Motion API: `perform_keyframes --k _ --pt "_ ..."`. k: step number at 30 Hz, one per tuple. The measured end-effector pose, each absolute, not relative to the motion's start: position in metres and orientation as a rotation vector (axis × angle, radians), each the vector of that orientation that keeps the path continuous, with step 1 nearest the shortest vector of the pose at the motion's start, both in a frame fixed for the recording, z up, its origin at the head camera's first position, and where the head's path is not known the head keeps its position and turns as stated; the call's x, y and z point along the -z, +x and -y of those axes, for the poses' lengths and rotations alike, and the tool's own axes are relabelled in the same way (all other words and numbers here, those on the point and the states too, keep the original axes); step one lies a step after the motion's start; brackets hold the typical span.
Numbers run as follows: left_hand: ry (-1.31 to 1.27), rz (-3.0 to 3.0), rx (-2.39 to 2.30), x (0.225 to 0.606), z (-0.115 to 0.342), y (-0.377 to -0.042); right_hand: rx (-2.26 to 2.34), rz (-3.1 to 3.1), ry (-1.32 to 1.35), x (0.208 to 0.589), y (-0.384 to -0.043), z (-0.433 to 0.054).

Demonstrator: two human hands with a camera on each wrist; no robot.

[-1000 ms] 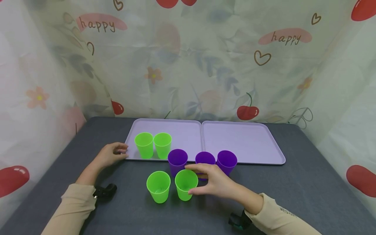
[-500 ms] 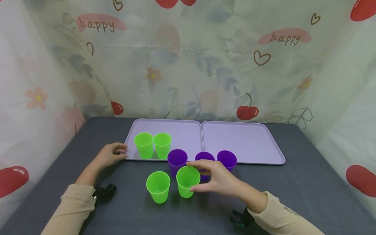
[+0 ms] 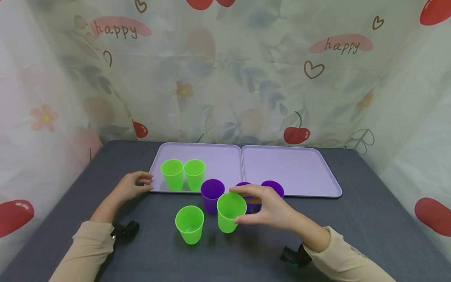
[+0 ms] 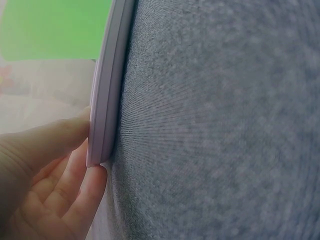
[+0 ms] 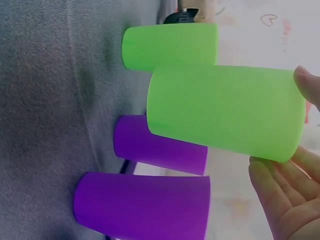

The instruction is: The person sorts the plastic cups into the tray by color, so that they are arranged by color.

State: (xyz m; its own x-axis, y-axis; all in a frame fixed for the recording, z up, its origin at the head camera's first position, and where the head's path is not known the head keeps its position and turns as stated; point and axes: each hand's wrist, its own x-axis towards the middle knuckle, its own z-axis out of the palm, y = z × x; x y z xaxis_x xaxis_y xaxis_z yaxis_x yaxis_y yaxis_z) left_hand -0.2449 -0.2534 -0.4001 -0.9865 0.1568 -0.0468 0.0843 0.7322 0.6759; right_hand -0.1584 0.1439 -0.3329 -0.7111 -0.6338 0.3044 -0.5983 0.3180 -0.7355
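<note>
My right hand (image 3: 271,207) pinches a light green plastic cup (image 3: 227,215) near its rim, thumb on the near side and fingers on the far side. In the right wrist view that cup (image 5: 225,110) hangs clear of the dark cloth. Another green cup (image 3: 190,227) stands upright just left of it. Behind are three purple cups, the left one (image 3: 212,196) in plain sight and the other two partly hidden by my hand. My left hand (image 3: 128,187) holds the near left corner of the left lilac tray (image 4: 106,95), thumb over its rim and fingers against the edge.
Two green cups, one at the left (image 3: 172,174) and one beside it (image 3: 195,174), stand on the left tray. A second lilac tray (image 3: 289,168) adjoins it on the right. A patterned curtain (image 3: 225,78) encloses the dark-covered table (image 3: 366,203).
The right hand has raised the green cup off the cloth and carried it a little away and to the right. The left hand has stayed at the tray corner.
</note>
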Motion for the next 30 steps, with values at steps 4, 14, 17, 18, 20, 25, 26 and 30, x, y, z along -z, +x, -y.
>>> perform_keyframes --k 4,14,17,18,20,25,26,30 --pt "0.19 -2.827 -1.097 0.4 0.253 -0.245 1.372 -2.531 -1.184 0.329 -0.157 -0.147" --pt "0.219 -2.842 -1.097 0.402 0.255 -0.245 1.421 -2.529 -1.21 0.323 -0.157 -0.155" --pt "0.223 -2.845 -1.097 0.402 0.255 -0.245 1.42 -2.53 -1.213 0.321 -0.156 -0.158" --pt "0.222 -2.846 -1.097 0.402 0.255 -0.245 1.415 -2.536 -1.213 0.32 -0.156 -0.159" --pt "0.221 -2.846 -1.098 0.402 0.255 -0.245 1.406 -2.554 -1.211 0.318 -0.156 -0.161" --pt "0.237 -2.852 -1.093 0.402 0.255 -0.246 1.42 -2.573 -1.229 0.313 -0.156 -0.165" --pt "0.239 -2.852 -1.094 0.403 0.256 -0.246 1.427 -2.571 -1.235 0.311 -0.156 -0.166" --pt "0.246 -2.851 -1.095 0.403 0.256 -0.245 1.45 -2.569 -1.26 0.307 -0.158 -0.169"
